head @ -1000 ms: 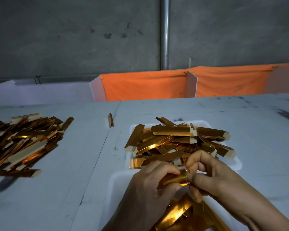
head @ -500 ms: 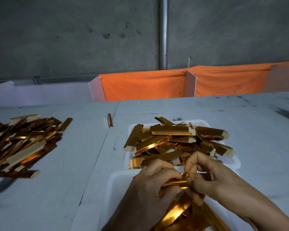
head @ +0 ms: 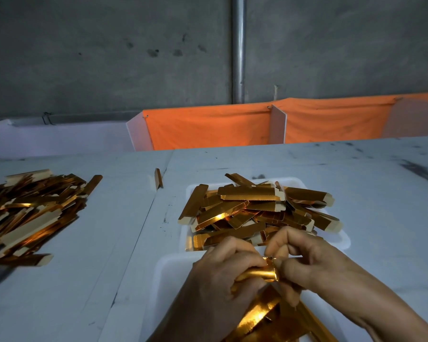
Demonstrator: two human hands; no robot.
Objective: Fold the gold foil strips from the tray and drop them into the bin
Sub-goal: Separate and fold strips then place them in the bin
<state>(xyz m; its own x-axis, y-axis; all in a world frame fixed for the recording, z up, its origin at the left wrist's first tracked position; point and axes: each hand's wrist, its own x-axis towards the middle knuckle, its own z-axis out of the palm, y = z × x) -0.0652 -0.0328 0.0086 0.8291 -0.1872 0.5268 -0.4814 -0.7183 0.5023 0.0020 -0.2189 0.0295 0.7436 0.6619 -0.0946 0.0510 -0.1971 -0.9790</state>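
Observation:
Both my hands hold one gold foil strip [head: 258, 274] over the near white tray [head: 168, 270]. My left hand [head: 223, 275] wraps its fingers round the strip's left part. My right hand [head: 304, 262] pinches its right end between thumb and fingertips. Under my hands, flat gold foil sheets [head: 260, 314] lie in the near tray. Just beyond, a second white tray [head: 344, 240] is heaped with folded gold strips [head: 252, 206].
A loose pile of gold strips [head: 32, 213] lies on the grey table at the left. One single strip [head: 158, 178] stands near the table seam. Orange cloth bins [head: 208, 127] with white dividers run along the table's far edge, below a concrete wall.
The hands have stayed over the near tray and worked the strip; my right fingers shifted along its right end. The view has tilted slightly.

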